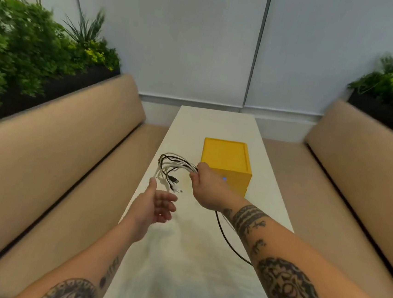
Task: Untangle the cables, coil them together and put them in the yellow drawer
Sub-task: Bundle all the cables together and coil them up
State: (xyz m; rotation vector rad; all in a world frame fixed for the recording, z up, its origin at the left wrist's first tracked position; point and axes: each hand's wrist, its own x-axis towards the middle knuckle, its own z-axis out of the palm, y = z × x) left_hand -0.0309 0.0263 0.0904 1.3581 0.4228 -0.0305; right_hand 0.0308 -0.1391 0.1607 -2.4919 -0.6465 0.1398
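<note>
Several cables (181,163) loop leftward from right hand (207,188) grip; left hand (154,207) near.

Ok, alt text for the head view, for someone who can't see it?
The right hand grips a bundle of black and white cables above a white table, near a yellow drawer box. The left hand, open, reaches toward the dangling ends.
</note>
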